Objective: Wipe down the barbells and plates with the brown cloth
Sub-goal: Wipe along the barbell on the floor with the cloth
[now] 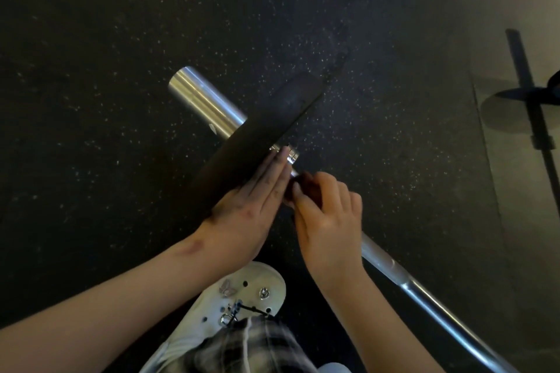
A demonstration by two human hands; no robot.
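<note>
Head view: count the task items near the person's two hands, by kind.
silver steel barbell: 1
black round weight plate: 1
dark brown cloth: 1
total: 3
Not counted: the dim dark bar at far right, too unclear.

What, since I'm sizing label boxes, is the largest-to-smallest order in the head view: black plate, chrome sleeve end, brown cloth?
1. black plate, seen nearly edge-on.
2. chrome sleeve end.
3. brown cloth, mostly hidden by the right hand, so its full size is unsure.
</note>
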